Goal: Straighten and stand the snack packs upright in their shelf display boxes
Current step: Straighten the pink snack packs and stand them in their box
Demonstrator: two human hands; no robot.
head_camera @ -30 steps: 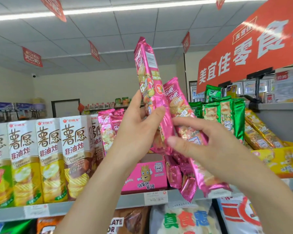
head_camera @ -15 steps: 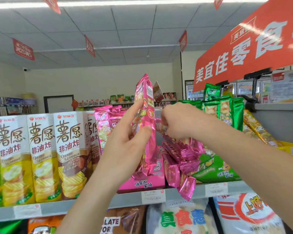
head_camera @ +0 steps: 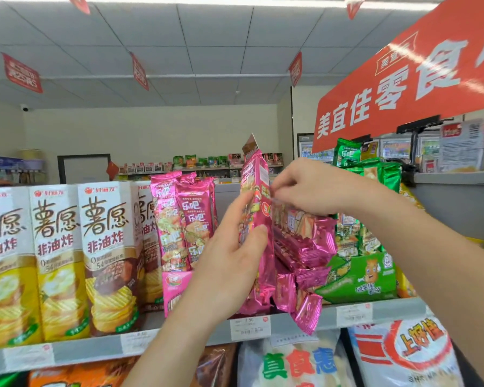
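Observation:
My left hand (head_camera: 232,255) grips a long pink snack pack (head_camera: 256,208) and holds it upright in front of the pink display box (head_camera: 173,289). Behind it, several more pink packs (head_camera: 305,247) lie tipped over in a heap, some hanging over the shelf edge. My right hand (head_camera: 310,188) curls its fingers over the top of that heap and pinches the packs there. A few pink packs (head_camera: 185,219) stand upright at the left of the pink box. To the right sits a green display box (head_camera: 361,277) with green packs.
Tall potato-chip cartons (head_camera: 56,261) fill the shelf to the left. The grey shelf rail (head_camera: 291,321) carries price tags. Large snack bags (head_camera: 403,356) lie on the shelf below. A red banner (head_camera: 403,76) hangs overhead at the right.
My left hand lowered its pink pack from high up down to the pink box. My right hand set its pack down among the tipped packs and now pinches their tops.

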